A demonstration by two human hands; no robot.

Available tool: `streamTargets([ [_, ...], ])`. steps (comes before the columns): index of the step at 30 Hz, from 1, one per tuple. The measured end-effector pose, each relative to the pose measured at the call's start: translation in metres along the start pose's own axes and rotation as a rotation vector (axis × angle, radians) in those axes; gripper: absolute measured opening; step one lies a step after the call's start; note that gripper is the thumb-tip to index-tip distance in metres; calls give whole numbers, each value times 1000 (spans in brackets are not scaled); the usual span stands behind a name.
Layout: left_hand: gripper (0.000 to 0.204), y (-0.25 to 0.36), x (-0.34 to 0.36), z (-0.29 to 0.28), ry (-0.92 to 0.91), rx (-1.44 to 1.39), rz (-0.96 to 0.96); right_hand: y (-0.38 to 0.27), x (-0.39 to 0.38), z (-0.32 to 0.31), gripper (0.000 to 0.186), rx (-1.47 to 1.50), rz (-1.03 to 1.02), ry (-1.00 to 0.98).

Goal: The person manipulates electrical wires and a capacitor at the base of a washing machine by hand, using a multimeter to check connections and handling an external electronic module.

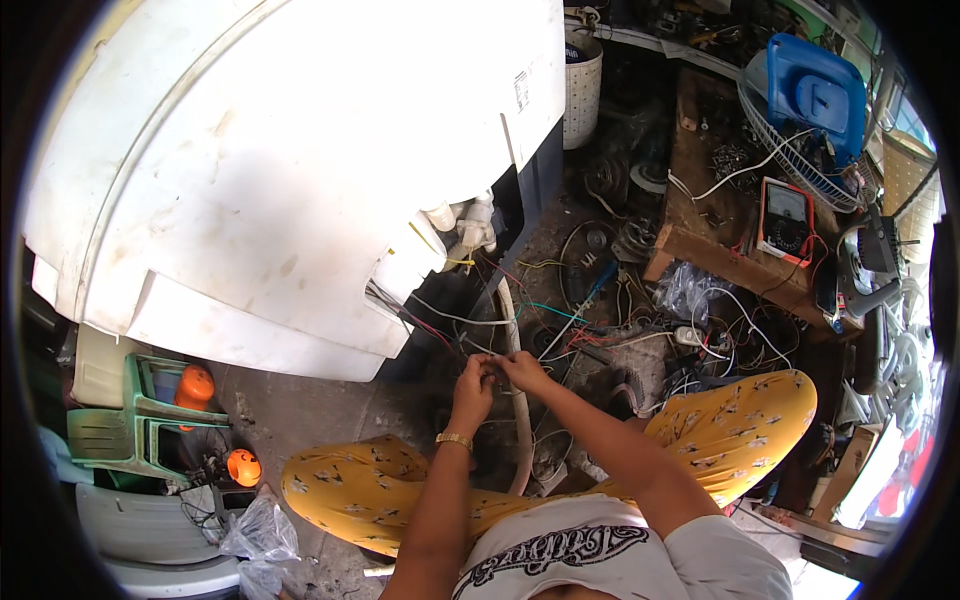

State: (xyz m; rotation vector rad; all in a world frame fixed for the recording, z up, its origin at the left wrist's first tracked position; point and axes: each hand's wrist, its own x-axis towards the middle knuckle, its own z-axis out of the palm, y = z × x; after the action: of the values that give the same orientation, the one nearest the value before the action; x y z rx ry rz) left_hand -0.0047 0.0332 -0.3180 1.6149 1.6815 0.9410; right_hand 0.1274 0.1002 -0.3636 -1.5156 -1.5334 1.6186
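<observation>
In front of me my left hand (pixel 473 388) and my right hand (pixel 523 371) meet with fingertips pinched together. Thin wires (pixel 432 330) run out of the appliance's open corner to my fingers, and both hands are closed on them; the exact ends are too small to make out. The large white plastic appliance body (pixel 290 200) lies tipped just beyond my hands. At its open corner sits a white plastic valve (pixel 477 228) with coloured leads around it. A pale hose (pixel 521 430) passes beneath my right hand toward my lap.
Tangled wires (pixel 640 335) and a blue-handled screwdriver (pixel 600 280) lie on the floor to the right. Beyond them, a wooden board (pixel 700 210) bears a red-edged multimeter (pixel 787 220). A blue plastic seat (pixel 815 95) rests in a basket. Green stools (pixel 150 415) stand at left.
</observation>
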Motion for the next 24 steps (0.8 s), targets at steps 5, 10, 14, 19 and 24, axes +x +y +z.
streamTargets([
  [5,33,-14,-4,22,-41,-83,-21,33,20,8,28,320,-4,94],
  [10,30,-34,-12,26,22,-100,33,7,-17,17,15,782,118,9],
  [14,23,-11,10,43,-174,112,70,36,-30,9,13,858,-168,238],
  [19,26,-86,-24,34,93,219,-175,-33,-74,-7,16,761,-319,329],
  [24,47,-54,-19,34,-35,390,33,1,-76,-62,18,80,-161,121],
])
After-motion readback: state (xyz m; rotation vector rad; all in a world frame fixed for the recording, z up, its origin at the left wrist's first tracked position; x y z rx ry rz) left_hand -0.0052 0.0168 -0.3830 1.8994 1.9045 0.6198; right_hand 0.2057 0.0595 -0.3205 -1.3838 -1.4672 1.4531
